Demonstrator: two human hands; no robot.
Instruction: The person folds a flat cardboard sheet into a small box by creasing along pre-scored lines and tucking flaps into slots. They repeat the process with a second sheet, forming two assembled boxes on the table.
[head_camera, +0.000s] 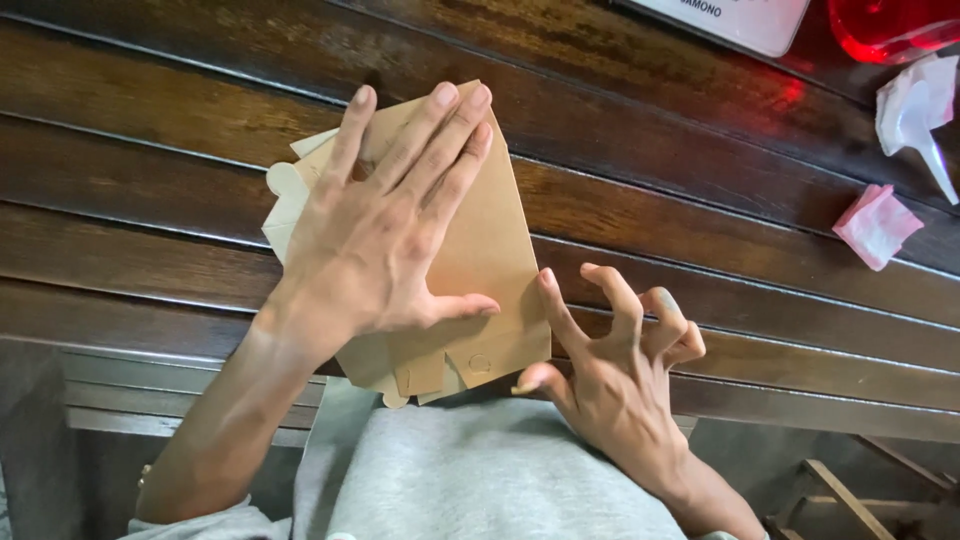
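Left hand (375, 235): laid flat, palm down, on a flattened brown cardboard carton blank (480, 250). Fingers are spread open and extended toward the far edge of the tabletop; the thumb lies across the card pointing right. The hand presses on the card and does not grasp it.

Cardboard carton blank: lies on the dark wooden slatted tabletop (150, 180), against its near edge, roughly midway along the visible length. Its near end, with small tabs and cut-outs, overhangs that edge above the person's grey garment (480, 470). A paler layer of card with rounded tabs (283, 190) shows from under the left side of the hand.

Right hand (615, 365): at the near edge of the tabletop, just right of the blank. Fingers are curled and claw-like, parted, closed on nothing. The thumb tip meets the near right corner of the card; the index fingertip touches its right edge. The remaining fingers stand clear of the card.

Far right corner of the tabletop: a folded pink paper piece (877, 226) lies well apart from the hands. Beyond it, a crumpled white wrapper (915, 110), a red translucent container (885, 25) and a white card (740, 18) at the far edge, both partly cut off by the frame.
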